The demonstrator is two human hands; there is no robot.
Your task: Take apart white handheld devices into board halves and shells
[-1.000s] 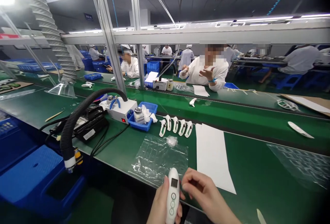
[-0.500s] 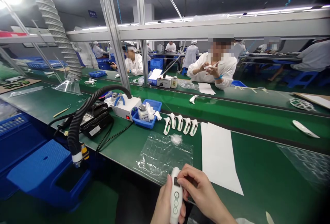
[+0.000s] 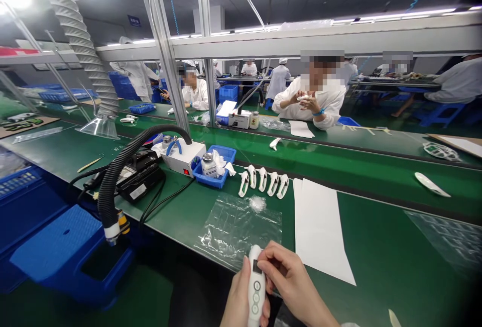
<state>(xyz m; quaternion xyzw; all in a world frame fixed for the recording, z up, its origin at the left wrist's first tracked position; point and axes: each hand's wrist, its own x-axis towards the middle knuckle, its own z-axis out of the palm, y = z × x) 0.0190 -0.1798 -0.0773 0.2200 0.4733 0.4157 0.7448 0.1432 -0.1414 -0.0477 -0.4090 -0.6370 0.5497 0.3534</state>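
Note:
Low in the head view, my left hand is wrapped round a white handheld device with a small dark window and three round buttons. The device stands nearly upright, its rounded tip pointing away from me. My right hand is closed, thumb and forefinger pinched together at the right edge of the window. Whatever those fingertips hold, if anything, is hidden. Just beyond the hands, a clear plastic bag lies flat on the green bench. Several white curved housings stand in a row behind it.
White paper sheets lie to the right. A blue tray holds a bottle and tissues, beside a white box with a black hose. White parts ride the green belt; a co-worker sits across it.
The white parts on the belt have shifted left. Both hands and the device stay almost in place, with the right fingertips still at the window's edge.

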